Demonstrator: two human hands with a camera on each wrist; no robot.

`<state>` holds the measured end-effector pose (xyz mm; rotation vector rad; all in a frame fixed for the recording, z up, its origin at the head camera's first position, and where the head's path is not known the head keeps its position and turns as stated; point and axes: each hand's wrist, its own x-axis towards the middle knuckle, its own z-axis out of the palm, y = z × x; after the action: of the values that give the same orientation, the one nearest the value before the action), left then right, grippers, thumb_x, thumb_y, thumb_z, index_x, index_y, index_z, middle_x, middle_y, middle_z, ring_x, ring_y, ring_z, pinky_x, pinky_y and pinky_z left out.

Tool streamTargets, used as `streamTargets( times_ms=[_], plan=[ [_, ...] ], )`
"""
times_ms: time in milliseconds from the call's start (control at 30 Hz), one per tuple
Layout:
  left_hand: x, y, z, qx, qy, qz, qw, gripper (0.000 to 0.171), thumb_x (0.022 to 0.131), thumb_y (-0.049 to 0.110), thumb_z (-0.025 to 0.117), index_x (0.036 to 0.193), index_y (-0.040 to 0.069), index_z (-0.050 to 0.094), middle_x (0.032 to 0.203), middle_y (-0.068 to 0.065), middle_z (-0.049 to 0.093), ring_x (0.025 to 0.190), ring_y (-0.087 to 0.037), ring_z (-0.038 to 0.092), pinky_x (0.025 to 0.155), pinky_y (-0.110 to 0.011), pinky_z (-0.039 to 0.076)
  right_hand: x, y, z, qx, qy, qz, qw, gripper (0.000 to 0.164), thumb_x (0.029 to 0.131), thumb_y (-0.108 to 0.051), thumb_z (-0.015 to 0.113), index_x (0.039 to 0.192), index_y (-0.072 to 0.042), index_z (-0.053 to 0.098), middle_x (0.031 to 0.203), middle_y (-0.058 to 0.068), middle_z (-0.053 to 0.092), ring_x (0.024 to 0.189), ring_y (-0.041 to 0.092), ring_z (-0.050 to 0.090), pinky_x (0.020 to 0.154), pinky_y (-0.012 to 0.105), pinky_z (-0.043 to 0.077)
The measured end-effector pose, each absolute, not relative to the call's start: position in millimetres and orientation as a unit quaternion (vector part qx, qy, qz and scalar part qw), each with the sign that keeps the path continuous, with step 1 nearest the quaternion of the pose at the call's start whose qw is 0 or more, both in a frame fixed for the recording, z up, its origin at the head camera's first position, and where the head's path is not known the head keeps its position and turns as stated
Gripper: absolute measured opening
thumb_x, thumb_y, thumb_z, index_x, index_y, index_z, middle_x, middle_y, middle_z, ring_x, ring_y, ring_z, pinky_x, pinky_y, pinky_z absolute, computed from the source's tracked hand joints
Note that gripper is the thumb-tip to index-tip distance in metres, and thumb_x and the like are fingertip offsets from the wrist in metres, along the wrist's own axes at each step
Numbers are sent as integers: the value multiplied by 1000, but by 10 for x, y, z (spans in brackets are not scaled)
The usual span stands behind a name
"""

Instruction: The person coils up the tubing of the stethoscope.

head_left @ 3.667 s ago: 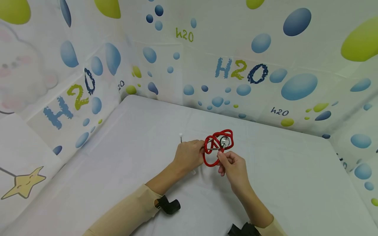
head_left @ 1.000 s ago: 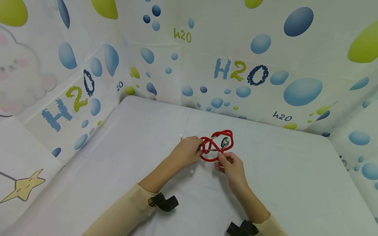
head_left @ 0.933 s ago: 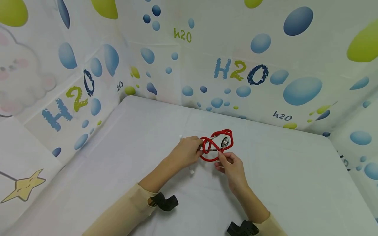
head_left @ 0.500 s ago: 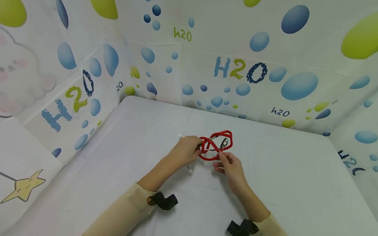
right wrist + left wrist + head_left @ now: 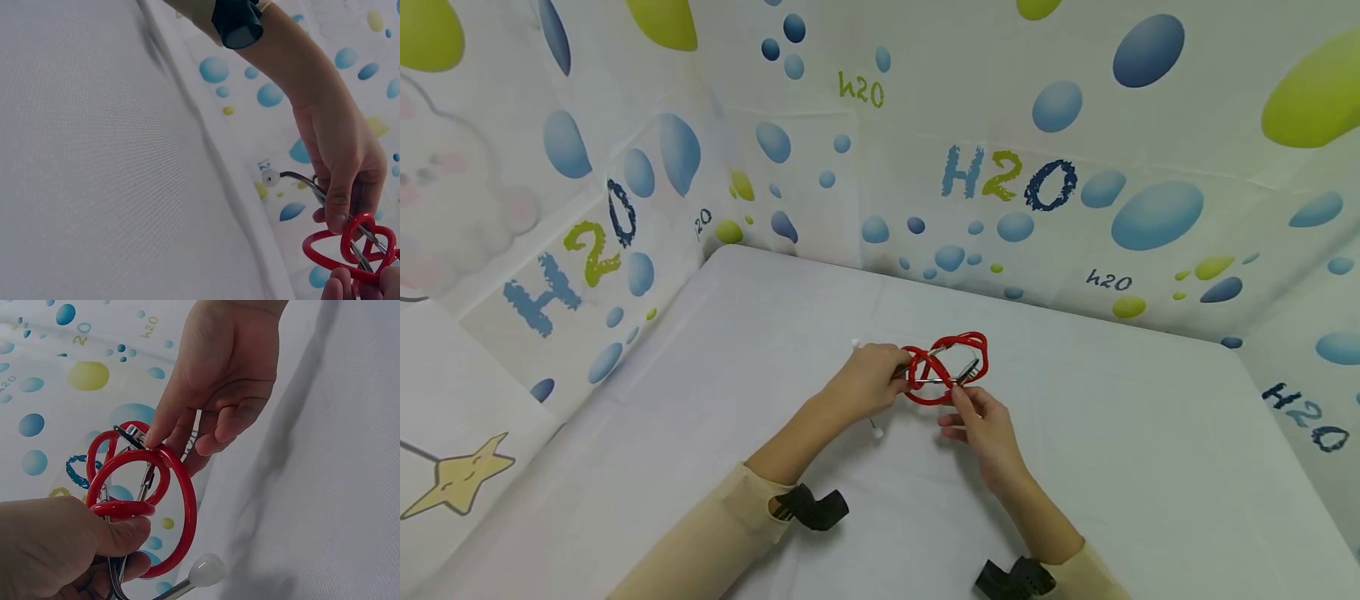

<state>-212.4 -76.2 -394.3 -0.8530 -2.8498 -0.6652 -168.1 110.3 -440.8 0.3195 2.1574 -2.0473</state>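
A stethoscope with red tubing (image 5: 973,337) is looped up between my two hands over the white table. My left hand (image 5: 867,382) grips its metal ear tubes and part of a red loop, thumb on top in the left wrist view. My right hand (image 5: 991,432) pinches the tubing beside the metal chest piece (image 5: 967,372) between thumb and index finger, the other fingers loosely bent. The chest piece stands nearly edge-on. One white ear tip (image 5: 207,570) pokes out below the left hand; another ear tip (image 5: 270,178) sticks out past that hand in the right wrist view.
A white cloth covers the table (image 5: 1120,442). Printed curtains (image 5: 887,167) with blue and green drops enclose it at the back and sides. Black camera mounts sit at the left wrist (image 5: 820,508) and right wrist (image 5: 1018,577).
Both hands have drifted slightly left with the stethoscope. Its chest piece has turned from showing its round face to nearly edge-on, and the tubing loops look flatter. Both grips stay on.
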Motion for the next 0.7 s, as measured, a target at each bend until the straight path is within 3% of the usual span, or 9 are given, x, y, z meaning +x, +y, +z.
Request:
streamTargets(
  times_ms=[367,700],
  plan=[
    [-2100,-763,-3949,-301,-932,-194,47,13,79,15,67,92,15,64,85,4,62,76,-8,57,68,-18,49,-1681,1107,-4415,117,708,-693,69,42,86,-38,56,110,-3,55,92,7,64,69,18,62,67,29,53],
    [-2047,-750,-3885,-310,-935,-171,-12,18,80,14,66,98,13,62,90,2,62,83,-10,58,74,-22,50,-1636,1062,-4380,166,691,-703,-13,47,78,-47,62,97,-5,54,74,4,61,63,15,59,65,28,53]
  ],
)
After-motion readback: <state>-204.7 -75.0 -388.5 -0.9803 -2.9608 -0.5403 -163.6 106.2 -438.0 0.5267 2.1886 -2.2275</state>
